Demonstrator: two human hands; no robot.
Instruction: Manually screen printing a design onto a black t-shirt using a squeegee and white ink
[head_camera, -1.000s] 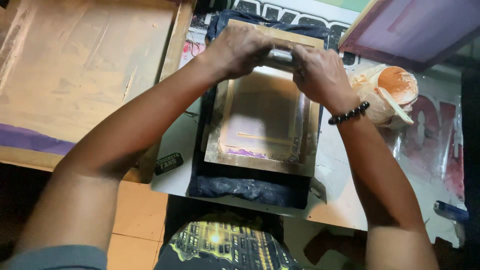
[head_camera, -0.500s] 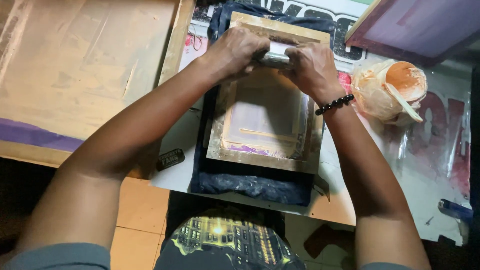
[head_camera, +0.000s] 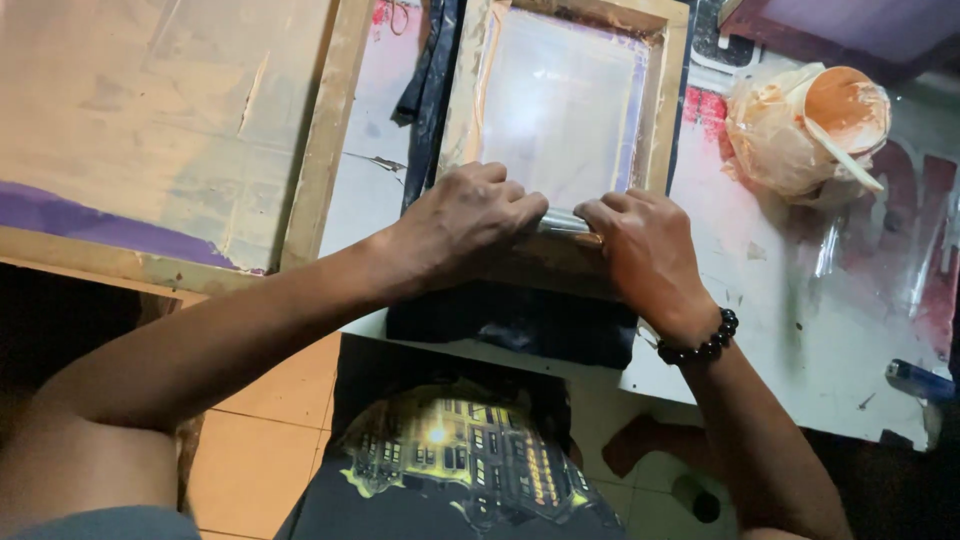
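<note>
Both hands are gripping a squeegee (head_camera: 566, 226) across the near end of a small wooden-framed printing screen (head_camera: 560, 100). The left hand (head_camera: 470, 225) is curling over the squeegee's left half with its knuckles up, and the right hand (head_camera: 645, 250), with a dark bead bracelet (head_camera: 700, 345) on its wrist, is closing over the right half; only a short pale strip of the tool is showing between them. Holding it at both ends like this looks meant to press the blade evenly across the mesh.

The screen is lying flat on a dark cloth (head_camera: 520, 325), which is spread over the near edge of a white, stained table (head_camera: 800, 330); the cloth is sticking out past the frame on the near side and along its left side. The frame sitting squarely on the cloth would keep the mesh tight against the fabric.

A larger wooden screen (head_camera: 170, 130), with a purple band along its lower part, is resting to the left, overhanging the table's left edge. Toward the far right corner, a cup of orange paste (head_camera: 845, 100) with a stick in it is sitting in a crumpled plastic bag, within reach but clear of the frame. A blue lighter (head_camera: 915, 380) is lying by the table's right edge.
</note>
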